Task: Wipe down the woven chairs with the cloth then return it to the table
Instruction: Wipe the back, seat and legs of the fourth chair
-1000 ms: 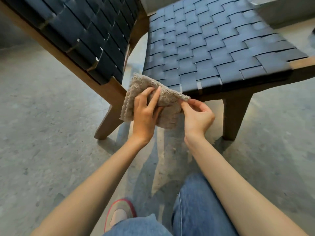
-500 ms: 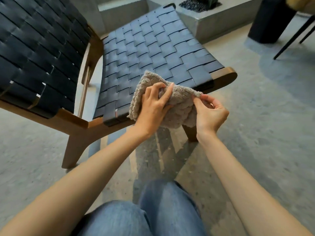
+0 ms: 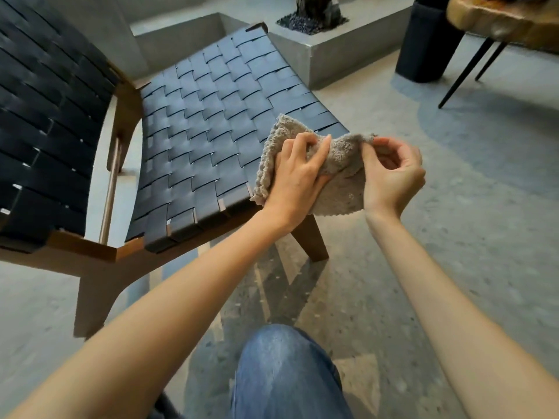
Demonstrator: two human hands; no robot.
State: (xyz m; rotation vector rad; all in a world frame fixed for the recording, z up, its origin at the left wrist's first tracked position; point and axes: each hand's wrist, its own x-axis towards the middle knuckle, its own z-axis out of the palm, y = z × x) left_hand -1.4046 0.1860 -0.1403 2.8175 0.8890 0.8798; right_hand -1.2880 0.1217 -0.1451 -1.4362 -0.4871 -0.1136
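A beige terry cloth (image 3: 338, 192) hangs in the air just off the front right corner of the woven chair (image 3: 211, 122), which has dark straps on a wooden frame. My left hand (image 3: 298, 176) grips the cloth's left side, fingers curled over its top edge. My right hand (image 3: 393, 173) pinches the cloth's upper right corner between thumb and fingers. The cloth sags between the two hands. A wooden table (image 3: 502, 18) with thin black legs stands at the top right.
A concrete planter (image 3: 341, 43) with dark pebbles and a trunk sits behind the chair. A black bin (image 3: 426, 40) stands beside the table. The chair's backrest (image 3: 45, 116) fills the left. My knee in blue jeans (image 3: 287, 376) is below, over grey concrete floor.
The view has swung right and up, bringing the planter, bin and table into sight. Both hands kept hold of the cloth and moved to the chair's front right corner.
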